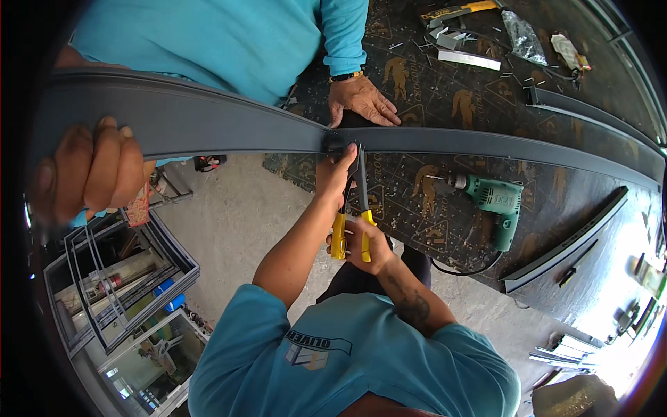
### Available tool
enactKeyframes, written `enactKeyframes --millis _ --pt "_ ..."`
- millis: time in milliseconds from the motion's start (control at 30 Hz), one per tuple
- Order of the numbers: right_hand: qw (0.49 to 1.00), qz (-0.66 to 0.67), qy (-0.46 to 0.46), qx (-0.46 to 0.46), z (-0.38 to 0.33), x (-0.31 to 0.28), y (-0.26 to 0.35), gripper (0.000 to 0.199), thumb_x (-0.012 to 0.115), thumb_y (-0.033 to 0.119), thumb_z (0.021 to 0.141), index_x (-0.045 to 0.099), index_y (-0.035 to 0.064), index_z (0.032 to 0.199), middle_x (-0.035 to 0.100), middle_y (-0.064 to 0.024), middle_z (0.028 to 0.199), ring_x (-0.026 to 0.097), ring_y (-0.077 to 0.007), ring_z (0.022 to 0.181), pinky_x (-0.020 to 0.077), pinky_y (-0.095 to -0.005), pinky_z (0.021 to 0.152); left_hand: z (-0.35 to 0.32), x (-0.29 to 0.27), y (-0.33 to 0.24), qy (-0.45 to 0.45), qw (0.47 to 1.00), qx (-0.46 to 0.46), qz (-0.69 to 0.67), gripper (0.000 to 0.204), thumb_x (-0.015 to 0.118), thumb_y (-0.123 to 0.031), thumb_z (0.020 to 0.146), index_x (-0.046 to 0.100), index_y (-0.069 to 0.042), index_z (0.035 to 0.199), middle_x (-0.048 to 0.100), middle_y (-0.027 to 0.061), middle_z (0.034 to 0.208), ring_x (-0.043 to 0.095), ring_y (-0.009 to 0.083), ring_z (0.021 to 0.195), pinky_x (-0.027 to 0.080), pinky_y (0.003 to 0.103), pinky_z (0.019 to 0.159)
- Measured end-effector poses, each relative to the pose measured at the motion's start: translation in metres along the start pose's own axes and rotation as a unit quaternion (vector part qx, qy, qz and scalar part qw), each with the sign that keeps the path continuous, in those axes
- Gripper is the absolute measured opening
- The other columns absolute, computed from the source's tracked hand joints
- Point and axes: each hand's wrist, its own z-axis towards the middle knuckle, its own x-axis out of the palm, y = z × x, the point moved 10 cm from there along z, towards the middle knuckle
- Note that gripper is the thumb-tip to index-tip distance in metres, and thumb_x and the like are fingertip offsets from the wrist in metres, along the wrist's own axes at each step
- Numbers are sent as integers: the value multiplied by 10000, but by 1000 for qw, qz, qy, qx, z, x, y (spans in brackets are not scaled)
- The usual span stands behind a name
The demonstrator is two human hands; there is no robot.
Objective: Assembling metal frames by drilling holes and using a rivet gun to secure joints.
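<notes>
Two dark grey metal profiles, a wide one (208, 115) on the left and a narrower one (500, 142) on the right, meet in front of me. A hand riveter with yellow handles (338, 238) stands with its head at this joint. My left hand (336, 174) closes around the riveter near its head, thumb pressed up by the joint. Lower down, my right hand (372, 247) wraps the yellow handles, which are somewhat apart. The riveter's tip is hidden by my left hand and the dark joint.
A co-worker's hand (365, 99) lies flat behind the joint; another hand (104, 170) grips the wide profile's left end. On the dark table are a green drill (492, 201), a hammer (462, 10), metal offcuts (469, 59) and a loose profile (570, 240). Window frames (132, 278) stand at left.
</notes>
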Motion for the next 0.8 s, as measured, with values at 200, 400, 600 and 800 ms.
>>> enactKeyframes --millis 200,400,600,800 --pt "923 -342 -142 -101 -19 40 57 252 608 185 828 602 0 998 642 -116 808 642 -226 685 513 -327 588 -1 -4 13 10 999 -52 -8 385 751 -388 816 605 -59 956 616 29 748 598 125 578 492 266 459" --pt "971 -230 -58 -19 -50 23 67 452 533 335 921 582 -11 1208 680 -156 1030 678 -242 851 516 -306 666 -2 -4 4 20 999 -19 -23 356 740 -366 829 629 -52 953 643 26 778 601 109 597 504 252 462" --pt "956 -190 -170 -145 24 -14 9 236 614 176 792 579 19 964 617 -104 759 608 -223 636 501 -353 591 0 -11 15 -6 999 -28 -42 403 773 -393 792 630 -49 946 620 34 769 593 135 578 509 288 479" --pt "895 -431 -98 -57 -59 48 94 382 609 270 876 629 -58 1072 677 -181 1027 676 -269 899 552 -377 766 7 -13 18 34 995 -31 -91 403 770 -388 797 626 -51 966 636 40 804 602 138 594 514 283 496"
